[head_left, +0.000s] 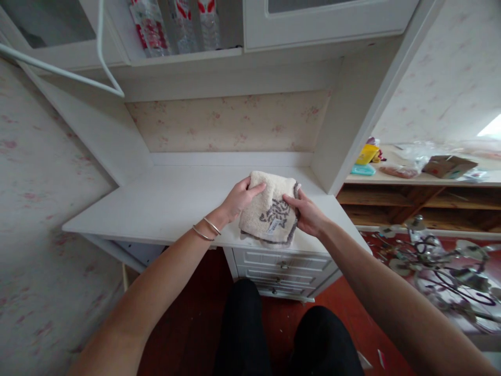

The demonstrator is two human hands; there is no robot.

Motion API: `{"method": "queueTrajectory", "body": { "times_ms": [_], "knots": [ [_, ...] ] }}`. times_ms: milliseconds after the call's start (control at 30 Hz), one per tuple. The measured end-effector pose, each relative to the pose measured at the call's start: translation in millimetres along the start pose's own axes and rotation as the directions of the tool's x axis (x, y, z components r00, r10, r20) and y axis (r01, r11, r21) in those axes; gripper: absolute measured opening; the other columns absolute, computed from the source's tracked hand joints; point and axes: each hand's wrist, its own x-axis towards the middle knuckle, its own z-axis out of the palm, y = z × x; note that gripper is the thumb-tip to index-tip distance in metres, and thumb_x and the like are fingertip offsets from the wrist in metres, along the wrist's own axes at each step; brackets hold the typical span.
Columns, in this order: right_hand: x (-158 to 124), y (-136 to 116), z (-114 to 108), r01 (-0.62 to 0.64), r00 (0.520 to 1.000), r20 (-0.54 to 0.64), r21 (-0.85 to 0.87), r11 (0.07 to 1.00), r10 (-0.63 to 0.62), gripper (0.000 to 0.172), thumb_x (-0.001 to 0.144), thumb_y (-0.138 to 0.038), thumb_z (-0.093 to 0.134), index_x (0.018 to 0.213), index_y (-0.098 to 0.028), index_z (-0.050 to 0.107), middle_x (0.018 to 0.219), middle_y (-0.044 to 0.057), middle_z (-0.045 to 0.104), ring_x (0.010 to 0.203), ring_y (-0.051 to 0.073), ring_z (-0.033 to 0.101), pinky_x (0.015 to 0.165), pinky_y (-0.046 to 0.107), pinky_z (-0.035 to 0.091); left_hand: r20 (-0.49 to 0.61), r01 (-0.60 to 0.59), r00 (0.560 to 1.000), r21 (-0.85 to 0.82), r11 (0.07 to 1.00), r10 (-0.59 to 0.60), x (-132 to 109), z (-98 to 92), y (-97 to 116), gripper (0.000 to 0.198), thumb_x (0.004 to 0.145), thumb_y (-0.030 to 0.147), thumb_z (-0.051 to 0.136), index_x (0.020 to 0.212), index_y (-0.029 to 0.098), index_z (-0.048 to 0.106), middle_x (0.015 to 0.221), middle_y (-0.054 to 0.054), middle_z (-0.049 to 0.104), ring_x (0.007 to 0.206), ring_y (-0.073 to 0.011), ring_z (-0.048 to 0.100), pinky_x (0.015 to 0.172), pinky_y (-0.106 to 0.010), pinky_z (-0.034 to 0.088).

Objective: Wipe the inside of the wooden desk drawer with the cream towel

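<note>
A cream folded towel with dark grey trim and a dark grey motif is held at the front edge of the white bench, right of that edge's middle; whether its underside is in contact with the bench cannot be determined. The towel is pinched at its upper left by the left hand and at its right side by the right hand. Each grip is closed on the cloth, with the thumb laid on the upper face; the fingers are largely concealed behind the towel, so their spread cannot be established. A small white label is visible on the towel, but its print is illegible. Part of the front edge, above the drawer unit, is covered by the towel. Above the rear edge, plastic bottles are cut off by the upper border of the view. Beyond the right end of the bench, a chandelier is cropped by the right border.
</note>
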Motion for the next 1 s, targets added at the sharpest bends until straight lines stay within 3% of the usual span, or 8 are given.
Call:
{"method": "queueTrajectory", "body": {
  "times_ms": [133, 267, 367, 567, 667, 767, 900, 1000],
  "knots": [
    [-2.3, -3.4, 4.2, 0.133, 0.972, -0.185, -0.067, 0.989, -0.143, 0.062, 0.060, -0.030, 0.092, 0.110, -0.028, 0.054, 0.101, 0.000, 0.071, 0.087, 0.021, 0.069, 0.077, 0.037, 0.060, -0.185, -0.162, 0.945, 0.449, 0.879, 0.269, -8.3, -12.8, -5.9, 0.027, 0.079, 0.042, 0.078, 0.084, 0.017, 0.069, 0.131, -0.011, 0.051, 0.130, -0.0309, 0.044, 0.111, -0.042, 0.036],
    [-3.8, -4.3, 11.8, 0.288, 0.867, -0.379, -0.153, 0.945, -0.325, 0.070, 0.056, -0.037, 0.094, 0.107, -0.027, 0.048, 0.096, -0.001, 0.067, 0.085, 0.020, 0.068, 0.074, 0.035, 0.061, -0.109, -0.233, 0.957, 0.256, 0.938, 0.267, -20.0, -12.5, -9.1, 0.033, 0.092, 0.050, 0.063, 0.098, 0.018, 0.066, 0.120, -0.011, 0.061, 0.115, -0.0277, 0.056, 0.098, -0.039, 0.046],
    [-4.7, -9.3, 21.5, 0.325, 0.854, -0.379, -0.146, 0.934, -0.356, 0.076, 0.057, -0.038, 0.094, 0.113, -0.028, 0.045, 0.092, -0.003, 0.067, 0.079, 0.019, 0.068, 0.070, 0.034, 0.061, -0.174, -0.200, 0.963, 0.050, 0.979, 0.205, -22.2, -7.2, -10.7, 0.036, 0.094, 0.051, 0.062, 0.108, 0.018, 0.060, 0.109, -0.009, 0.066, 0.104, -0.0253, 0.062, 0.090, -0.038, 0.051],
    [18.0, 1.6, 17.5, 0.199, 0.966, -0.145, -0.100, 0.975, -0.212, 0.085, 0.058, -0.032, 0.092, 0.129, -0.031, 0.044, 0.099, -0.001, 0.071, 0.081, 0.020, 0.071, 0.070, 0.037, 0.063, -0.107, 0.082, 0.988, -0.213, 0.974, -0.107, -7.8, -21.3, -46.9, 0.067, 0.070, 0.022, 0.082, 0.126, 0.023, 0.045, 0.115, -0.006, 0.065, 0.102, -0.0254, 0.065, 0.086, -0.039, 0.056],
    [43.7, 35.1, -9.3, 0.078, 0.989, -0.105, -0.213, 0.974, -0.103, 0.098, 0.059, -0.029, 0.089, 0.141, -0.034, 0.036, 0.109, 0.002, 0.070, 0.088, 0.023, 0.071, 0.073, 0.043, 0.063, -0.049, 0.276, 0.958, -0.113, 0.954, -0.283, -1.8, -36.2, -83.2, 0.067, 0.065, 0.012, 0.070, 0.126, 0.024, 0.046, 0.111, -0.005, 0.067, 0.098, -0.0256, 0.067, 0.079, -0.038, 0.058],
    [64.6, 72.4, -41.0, -0.043, 0.940, -0.302, -0.567, 0.823, -0.159, 0.083, 0.062, -0.024, 0.080, 0.138, -0.027, 0.046, 0.112, 0.009, 0.067, 0.089, 0.025, 0.070, 0.074, 0.044, 0.062, -0.137, 0.390, 0.918, 0.162, 0.906, -0.371, 2.2, -44.0, -111.5, 0.045, 0.068, 0.011, 0.061, 0.112, 0.018, 0.057, 0.102, -0.007, 0.068, 0.096, -0.0276, 0.068, 0.080, -0.041, 0.058],
    [62.0, 93.2, -59.1, -0.035, 0.898, -0.329, -0.716, 0.698, -0.292, 0.057, 0.069, -0.027, 0.072, 0.124, -0.023, 0.060, 0.127, 0.015, 0.059, 0.102, 0.029, 0.065, 0.093, 0.051, 0.054, -0.335, 0.302, 0.924, 0.346, 0.888, -0.183, -4.8, -40.8, -119.1, 0.033, 0.074, 0.014, 0.062, 0.108, 0.016, 0.061, 0.119, -0.013, 0.062, 0.126, -0.0322, 0.051, 0.107, -0.048, 0.043],
    [38.8, 87.0, -51.4, 0.233, 0.912, 0.042, -0.871, 0.433, -0.408, 0.050, 0.081, -0.035, 0.067, 0.129, -0.023, 0.060, 0.137, 0.014, 0.053, 0.121, 0.030, 0.056, 0.105, 0.051, 0.046, -0.122, -0.058, 0.975, 0.662, 0.747, 0.184, -25.8, -36.8, -113.2, 0.040, 0.082, 0.027, 0.069, 0.121, 0.019, 0.060, 0.134, -0.014, 0.054, 0.133, -0.0310, 0.043, 0.115, -0.049, 0.033]
  ]
}}
